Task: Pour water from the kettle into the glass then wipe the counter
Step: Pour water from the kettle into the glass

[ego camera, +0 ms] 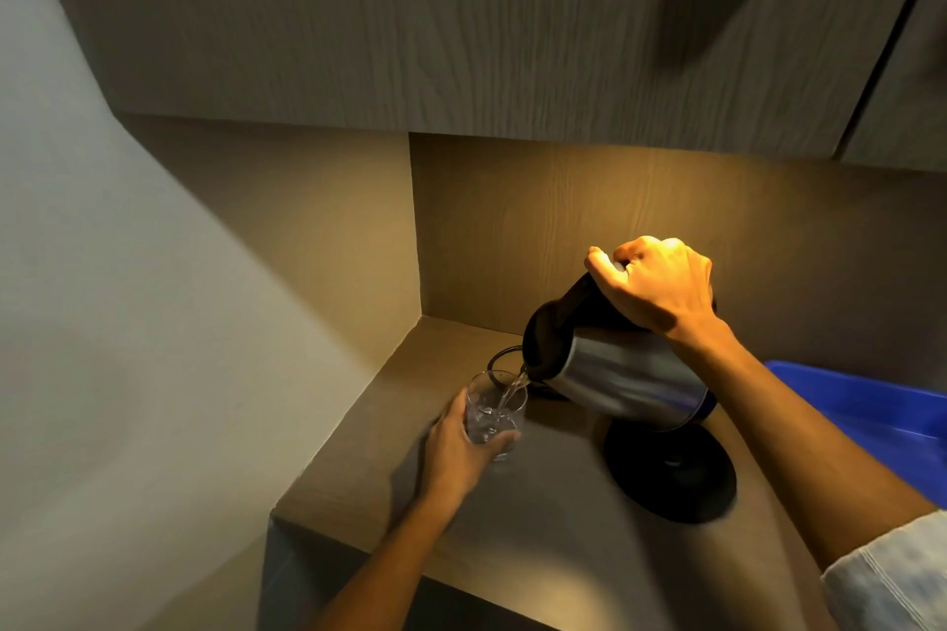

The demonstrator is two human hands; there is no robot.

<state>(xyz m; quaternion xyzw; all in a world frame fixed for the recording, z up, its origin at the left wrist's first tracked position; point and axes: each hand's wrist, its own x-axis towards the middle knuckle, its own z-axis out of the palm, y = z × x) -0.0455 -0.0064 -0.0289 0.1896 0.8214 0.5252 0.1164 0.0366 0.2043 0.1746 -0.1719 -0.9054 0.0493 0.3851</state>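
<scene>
Nearest to me, the left hand is wrapped around the glass, fingers curled across its lower wall and thumb on the near side. The glass stands near the left edge of the tabletop, about midway back. I judge it light, rigid, breakable and slick when wet, so I hold it low on the wall and keep its base on the tabletop.

To the right, the black base lies flat on the tabletop with nothing on it.

Above the base, the kettle is lifted clear and tipped towards the left edge, spout down over the glass rim. A thin stream of water runs from the spout into the glass; the level appears low. I judge the kettle heavy for one hand, its steel body smooth and possibly hot, so the handle is the only place to hold it.

The right hand is clenched around that black handle at the top, knuckles up, with no fingers on the steel.

A blue bin sits at the right edge. A dark ring lies behind the glass, towards the back left corner; I cannot tell what it is.

No cloth for wiping is visible.
</scene>
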